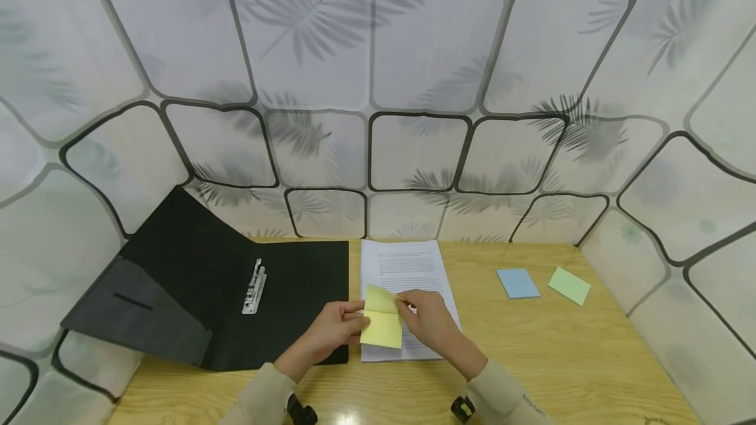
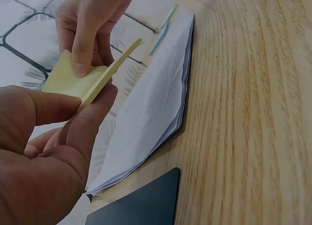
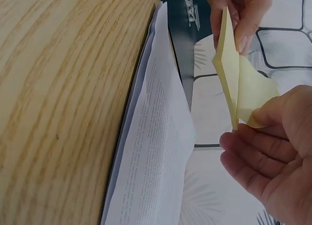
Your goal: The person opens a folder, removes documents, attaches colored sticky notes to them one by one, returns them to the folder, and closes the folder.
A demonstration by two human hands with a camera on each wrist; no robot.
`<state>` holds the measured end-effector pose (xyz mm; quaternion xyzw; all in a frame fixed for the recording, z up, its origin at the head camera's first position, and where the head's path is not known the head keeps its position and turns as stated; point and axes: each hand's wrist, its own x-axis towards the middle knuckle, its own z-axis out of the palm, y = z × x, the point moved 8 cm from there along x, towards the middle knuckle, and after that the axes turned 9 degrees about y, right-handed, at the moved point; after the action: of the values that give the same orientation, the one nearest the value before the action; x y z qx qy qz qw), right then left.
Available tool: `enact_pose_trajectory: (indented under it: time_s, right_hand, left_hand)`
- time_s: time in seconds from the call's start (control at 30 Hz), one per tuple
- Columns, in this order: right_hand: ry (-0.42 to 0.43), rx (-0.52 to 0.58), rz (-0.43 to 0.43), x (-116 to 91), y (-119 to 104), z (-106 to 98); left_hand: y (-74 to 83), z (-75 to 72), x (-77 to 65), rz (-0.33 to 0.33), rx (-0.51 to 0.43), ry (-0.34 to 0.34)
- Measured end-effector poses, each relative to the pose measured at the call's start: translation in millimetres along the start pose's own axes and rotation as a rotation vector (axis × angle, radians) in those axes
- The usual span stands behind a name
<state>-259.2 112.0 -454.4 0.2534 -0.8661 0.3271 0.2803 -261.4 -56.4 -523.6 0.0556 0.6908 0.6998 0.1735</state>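
Observation:
A thick pad of yellow sticky notes (image 1: 380,331) is held up over a stack of printed paper (image 1: 416,267). My left hand (image 1: 331,331) pinches the pad by its left side, thumb on the face and fingers beneath. With thumb and fingertips, my right hand (image 1: 431,320) grips the top sticky note (image 1: 380,298), which is folded back from the pad. In the right wrist view that note (image 3: 257,91) bends away from the pad (image 3: 228,69) but still joins it along one edge. The pad's thickness shows in the left wrist view, above the paper stack (image 2: 146,103).
An open black folder (image 1: 301,281) with a metal clip (image 1: 255,290) lies to the left, its cover leaning against the patterned wall cloth (image 1: 331,149). A blue sticky note (image 1: 518,283) and a green one (image 1: 569,285) lie on the wooden table (image 1: 549,353) at the right.

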Motion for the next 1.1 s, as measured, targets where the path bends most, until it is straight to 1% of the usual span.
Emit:
enact_pose_trajectory:
  time_s: [0.07, 0.23, 0.43, 0.6, 0.7, 0.8, 0.87, 0.97, 1.1]
  right_hand:
    - [0.015, -0.022, 0.014, 1.1, 1.7, -0.2]
    - [0.021, -0.062, 0.028, 3.8, 3.8, 1.7]
    - [0.044, -0.112, 0.016, 6.3, 3.6, 0.5]
    - [0.062, -0.139, 0.012, 9.0, 3.8, 0.2]
    - [0.089, -0.159, 0.008, 12.3, 9.4, -4.0]
    - [0.151, -0.149, 0.022, 16.3, 19.6, -16.2]
    - [0.182, -0.137, 0.038, 17.9, 27.6, -24.1]
    - [0.183, -0.121, 0.024, 18.7, 34.2, -29.8]
    - [0.167, -0.118, 0.002, 17.8, 37.6, -31.4]
  left_hand:
    - [0.4, -0.1, -0.4, 0.0, 0.005, -0.001]
    - [-1.3, -1.5, -2.1, -0.004, 0.02, -0.001]
    - [-4.5, -2.1, -2.7, -0.008, 0.027, 0.001]
    - [-2.3, -3.1, -4.5, -0.001, 0.031, 0.002]
    - [-3.4, -6.6, -8.6, -0.007, 0.052, 0.023]
    - [-9.5, -15.7, -18.1, -0.029, 0.065, 0.048]
    - [-13.8, -25.6, -26.4, -0.043, 0.071, 0.067]
    - [-16.6, -43.6, -40.3, -0.051, 0.068, 0.075]
    - [-15.6, -70.3, -61.3, -0.055, 0.066, 0.061]
